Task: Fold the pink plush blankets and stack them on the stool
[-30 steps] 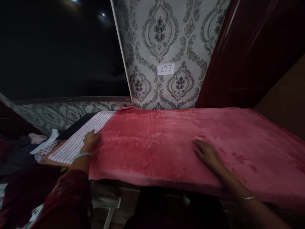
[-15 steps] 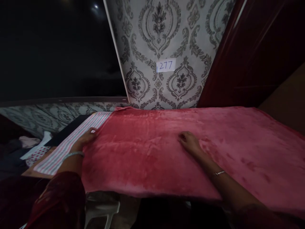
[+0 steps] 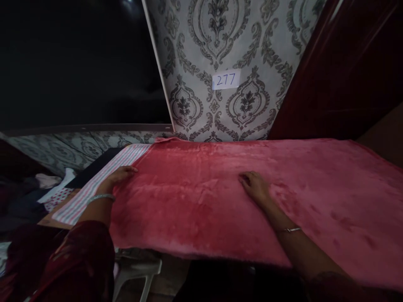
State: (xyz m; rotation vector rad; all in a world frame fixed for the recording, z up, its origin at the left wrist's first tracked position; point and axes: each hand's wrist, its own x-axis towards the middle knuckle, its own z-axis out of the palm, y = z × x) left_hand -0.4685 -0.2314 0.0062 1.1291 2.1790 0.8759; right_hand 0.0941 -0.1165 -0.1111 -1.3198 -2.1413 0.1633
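Observation:
A red plush blanket [image 3: 195, 201] lies spread over a table with shallow creases near its middle. My left hand [image 3: 121, 175], with a pale bangle at the wrist, rests on the blanket's left edge; its fingers stretch rightward over the plush, and the underside of the hand is hidden. On the middle of the blanket, my right hand [image 3: 256, 186] is curled, fingertips drawn in toward the thumb, with nothing visible between them. A thin bracelet circles that wrist. Beneath the blanket's left side, a striped cloth [image 3: 83, 204] shows.
A large dark screen [image 3: 78, 63] stands at the back left. Patterned wallpaper carries a paper label reading 277 [image 3: 226, 79]. At right rises a dark red glossy panel [image 3: 343, 79]. A pale plastic stool [image 3: 138, 272] is below the front edge, and clothes [image 3: 19, 201] are piled at far left.
My left hand has slid slightly inward over the blanket's edge, its fingers straighter than before. The right hand stays curled at nearly the same place. The whole view has shifted a little.

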